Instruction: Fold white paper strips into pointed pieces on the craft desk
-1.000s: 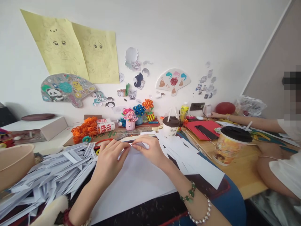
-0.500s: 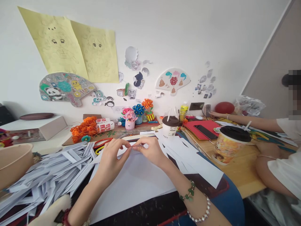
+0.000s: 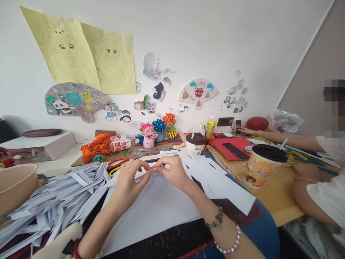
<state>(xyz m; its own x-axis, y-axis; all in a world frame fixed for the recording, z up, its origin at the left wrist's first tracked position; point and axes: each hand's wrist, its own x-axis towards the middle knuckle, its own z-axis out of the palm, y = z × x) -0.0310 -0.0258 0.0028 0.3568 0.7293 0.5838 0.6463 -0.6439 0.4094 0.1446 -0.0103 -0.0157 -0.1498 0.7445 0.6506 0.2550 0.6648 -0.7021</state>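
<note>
Above a large white sheet of paper point(image 3: 159, 201), my left hand point(image 3: 133, 178) and my right hand point(image 3: 172, 174) meet with their fingertips almost touching. Each is closed in a pinch of thumb and forefinger. A tiny pale bit shows between the fingertips, too small to name. To the left lies a heap of folded white paper strips point(image 3: 67, 196). Scissors with red handles point(image 3: 117, 162) are just beyond my left hand. More white sheets point(image 3: 215, 180) spread out to the right of my right hand.
A white cup with a brown lid point(image 3: 195, 145) and a larger patterned cup point(image 3: 261, 169) stand at the right. Behind are pots of craft flowers point(image 3: 149, 138) and an orange flower bunch point(image 3: 98, 147). A beige bin point(image 3: 17, 187) is at left. Another person's arm point(image 3: 291, 138) reaches across at right.
My hands hold nearly the same pose, with only a slight shift at the fingertips. At the other person's hand, the small upright device now shows a dark screen with a picture.
</note>
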